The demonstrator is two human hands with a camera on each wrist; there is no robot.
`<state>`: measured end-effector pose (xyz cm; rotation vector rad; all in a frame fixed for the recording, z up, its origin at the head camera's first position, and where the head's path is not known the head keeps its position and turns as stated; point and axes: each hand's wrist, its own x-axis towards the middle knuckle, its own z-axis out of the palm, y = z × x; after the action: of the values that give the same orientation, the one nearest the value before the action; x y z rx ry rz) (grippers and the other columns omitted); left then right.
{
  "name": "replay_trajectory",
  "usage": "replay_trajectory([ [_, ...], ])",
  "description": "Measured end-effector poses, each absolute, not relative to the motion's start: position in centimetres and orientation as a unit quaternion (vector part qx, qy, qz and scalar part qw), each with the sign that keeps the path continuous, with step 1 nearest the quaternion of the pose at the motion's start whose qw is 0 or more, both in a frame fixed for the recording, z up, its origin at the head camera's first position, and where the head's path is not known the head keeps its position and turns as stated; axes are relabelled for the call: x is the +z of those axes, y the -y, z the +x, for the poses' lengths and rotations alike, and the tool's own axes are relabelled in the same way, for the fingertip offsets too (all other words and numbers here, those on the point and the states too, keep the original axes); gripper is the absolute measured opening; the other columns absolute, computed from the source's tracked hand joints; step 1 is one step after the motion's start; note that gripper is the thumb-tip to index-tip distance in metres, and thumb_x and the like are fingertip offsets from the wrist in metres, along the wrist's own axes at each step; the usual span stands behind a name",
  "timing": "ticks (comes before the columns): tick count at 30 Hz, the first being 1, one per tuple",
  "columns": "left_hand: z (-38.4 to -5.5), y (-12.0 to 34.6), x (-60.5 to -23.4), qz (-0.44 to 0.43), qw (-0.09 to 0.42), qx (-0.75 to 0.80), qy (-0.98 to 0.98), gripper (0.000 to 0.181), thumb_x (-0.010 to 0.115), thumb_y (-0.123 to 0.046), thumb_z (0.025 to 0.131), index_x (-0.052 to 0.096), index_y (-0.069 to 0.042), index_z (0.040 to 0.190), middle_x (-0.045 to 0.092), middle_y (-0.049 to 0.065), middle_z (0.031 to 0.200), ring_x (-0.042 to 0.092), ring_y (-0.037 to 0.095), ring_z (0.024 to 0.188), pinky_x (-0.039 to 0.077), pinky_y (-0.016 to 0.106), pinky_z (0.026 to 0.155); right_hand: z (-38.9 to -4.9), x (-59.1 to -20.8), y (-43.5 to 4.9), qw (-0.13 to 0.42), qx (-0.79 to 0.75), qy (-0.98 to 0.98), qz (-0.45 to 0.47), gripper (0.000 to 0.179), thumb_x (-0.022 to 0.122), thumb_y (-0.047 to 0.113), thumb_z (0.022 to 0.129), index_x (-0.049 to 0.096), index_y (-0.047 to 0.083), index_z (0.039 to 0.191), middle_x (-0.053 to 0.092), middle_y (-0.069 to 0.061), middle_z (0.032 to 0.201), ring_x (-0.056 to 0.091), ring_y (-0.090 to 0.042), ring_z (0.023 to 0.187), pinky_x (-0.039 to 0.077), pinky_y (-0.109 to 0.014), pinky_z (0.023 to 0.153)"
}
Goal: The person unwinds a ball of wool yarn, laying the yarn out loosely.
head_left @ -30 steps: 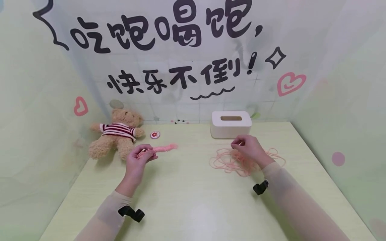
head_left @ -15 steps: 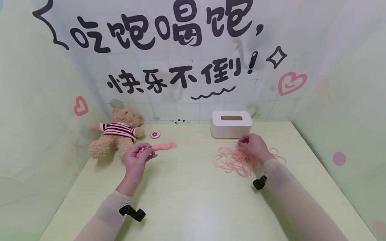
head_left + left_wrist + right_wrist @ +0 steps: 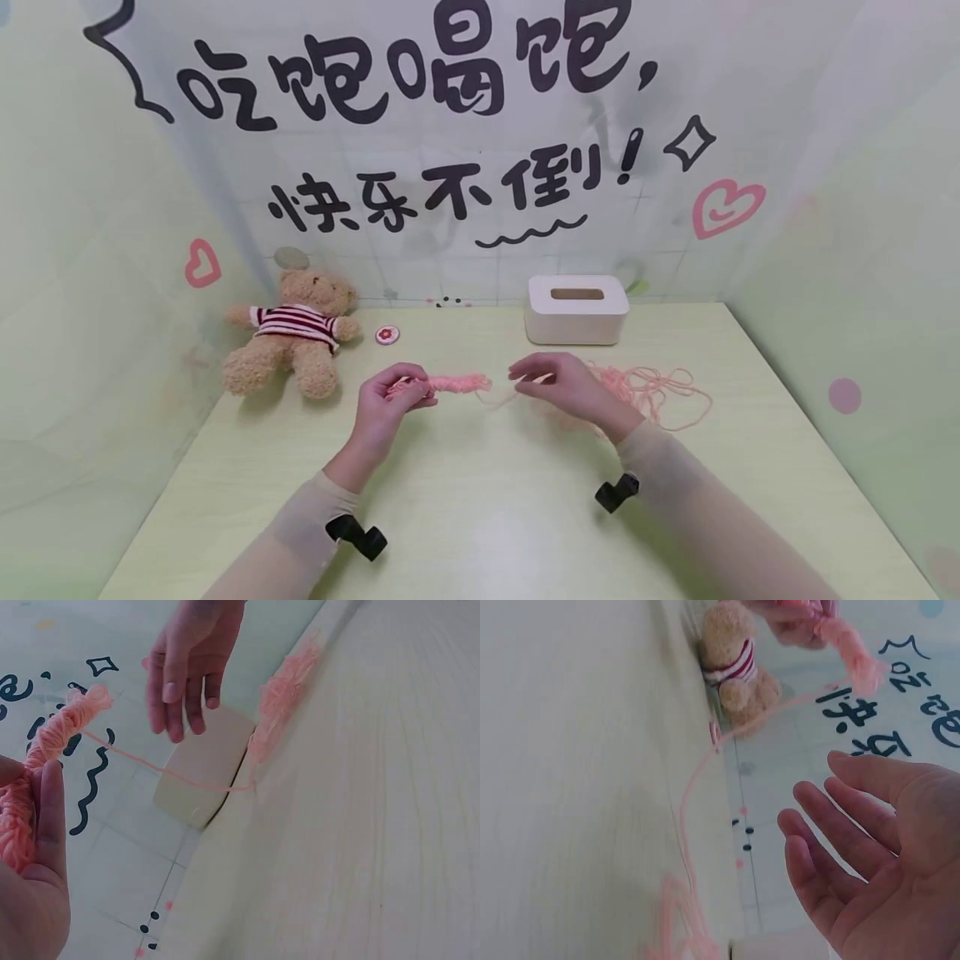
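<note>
My left hand (image 3: 390,408) grips a bundle of pink yarn (image 3: 459,383), its wound end sticking out to the right past the fingers. In the left wrist view the wrapped bundle (image 3: 60,733) lies between thumb and fingers. One loose strand (image 3: 688,817) droops from the bundle down to a tangled pile of pink yarn (image 3: 660,387) on the table. My right hand (image 3: 566,387) hovers in front of that pile, apart from the bundle. The right wrist view shows its fingers (image 3: 840,825) loosely bent with nothing between them, the strand passing clear of them.
A teddy bear (image 3: 296,329) in a striped shirt leans at the back left of the table (image 3: 480,517). Beside it lies a small round badge with a red flower (image 3: 387,335). Behind the right hand stands a white tissue box (image 3: 577,312), close to the back wall.
My right hand has let go of the strand and come left toward the bundle. My left hand has shifted right with the bundle. The strand, taut before, now hangs slack.
</note>
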<state>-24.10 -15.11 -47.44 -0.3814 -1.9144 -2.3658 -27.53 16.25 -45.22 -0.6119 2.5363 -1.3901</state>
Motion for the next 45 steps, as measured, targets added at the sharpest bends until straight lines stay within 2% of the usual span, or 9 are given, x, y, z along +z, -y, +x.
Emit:
replay_trajectory([
  [3,-24.0,14.6,-47.3,-0.143,0.014,-0.764,0.629,0.014,0.066,0.006,0.096,0.063,0.012,0.107,0.068,0.004,0.095,0.076,0.016,0.081,0.069,0.040,0.080,-26.4,-45.1,-14.7,0.123,-0.488,-0.835,-0.223,0.033,0.075,0.023,0.096,0.070,0.017,0.129,0.074,-0.005,0.123,0.071,-0.023,0.100,0.066,-0.037,0.082],
  [9,-23.6,14.2,-47.1,-0.163,-0.014,-0.754,0.637,0.016,0.066,0.004,0.096,0.062,0.013,0.109,0.068,0.006,0.098,0.075,0.014,0.082,0.069,0.040,0.080,-25.9,-45.8,-13.3,0.174,-0.536,-0.787,-0.250,0.035,0.069,0.010,0.099,0.067,0.014,0.133,0.074,-0.026,0.109,0.070,-0.049,0.088,0.063,-0.059,0.066],
  [14,-23.5,14.3,-47.1,-0.169,-0.024,-0.747,0.643,0.017,0.066,0.003,0.096,0.061,0.013,0.109,0.067,0.005,0.100,0.074,0.014,0.084,0.069,0.041,0.080,-26.1,-45.8,-13.3,0.184,-0.555,-0.770,-0.254,0.025,0.064,0.003,0.099,0.071,0.005,0.122,0.074,-0.029,0.102,0.069,-0.046,0.078,0.062,-0.059,0.063],
  [18,-23.5,14.4,-47.3,-0.169,-0.024,-0.745,0.644,0.016,0.066,0.004,0.096,0.061,0.012,0.109,0.067,0.005,0.099,0.074,0.013,0.083,0.069,0.042,0.080,-26.0,-45.4,-13.7,0.160,-0.547,-0.784,-0.247,0.014,0.066,0.008,0.100,0.075,0.006,0.111,0.074,-0.017,0.087,0.067,-0.035,0.069,0.063,-0.055,0.062],
  [22,-23.5,14.8,-47.7,-0.173,-0.021,-0.746,0.643,0.016,0.067,0.004,0.096,0.061,0.013,0.108,0.068,0.004,0.095,0.074,0.013,0.081,0.069,0.041,0.080,-26.0,-45.1,-14.6,0.136,-0.544,-0.795,-0.233,0.011,0.072,0.018,0.098,0.078,0.013,0.106,0.075,-0.012,0.088,0.067,-0.040,0.075,0.063,-0.043,0.062],
  [28,-23.3,15.2,-48.3,-0.158,-0.004,-0.753,0.639,0.022,0.072,0.001,0.094,0.060,0.016,0.104,0.065,0.005,0.094,0.074,0.013,0.079,0.069,0.040,0.080,-25.7,-44.8,-16.1,0.122,-0.555,-0.793,-0.220,0.012,0.074,0.019,0.097,0.078,0.011,0.106,0.076,-0.015,0.096,0.067,-0.048,0.086,0.064,-0.032,0.066],
  [31,-23.2,15.4,-48.3,-0.147,0.002,-0.753,0.641,0.017,0.069,0.005,0.094,0.060,0.016,0.103,0.065,0.004,0.094,0.075,0.014,0.079,0.069,0.040,0.080,-25.5,-44.8,-16.9,0.119,-0.550,-0.800,-0.208,0.014,0.074,0.022,0.097,0.078,0.012,0.106,0.076,-0.018,0.100,0.068,-0.049,0.089,0.064,-0.029,0.067],
  [38,-23.4,16.4,-48.7,-0.151,0.014,-0.748,0.646,0.018,0.069,0.005,0.094,0.060,0.017,0.105,0.064,0.003,0.099,0.074,0.014,0.080,0.069,0.039,0.079,-25.7,-45.0,-19.7,0.081,-0.515,-0.835,-0.178,0.020,0.076,0.025,0.096,0.078,0.008,0.106,0.078,-0.009,0.100,0.069,-0.040,0.086,0.065,-0.040,0.067],
  [45,-23.2,17.0,-49.1,-0.156,0.007,-0.731,0.664,0.018,0.069,0.005,0.094,0.062,0.016,0.107,0.070,0.001,0.096,0.075,0.014,0.080,0.069,0.039,0.077,-25.7,-45.4,-21.4,0.055,-0.473,-0.862,-0.175,0.018,0.076,0.025,0.096,0.078,0.009,0.104,0.078,-0.005,0.099,0.068,-0.033,0.083,0.061,-0.027,0.067],
])
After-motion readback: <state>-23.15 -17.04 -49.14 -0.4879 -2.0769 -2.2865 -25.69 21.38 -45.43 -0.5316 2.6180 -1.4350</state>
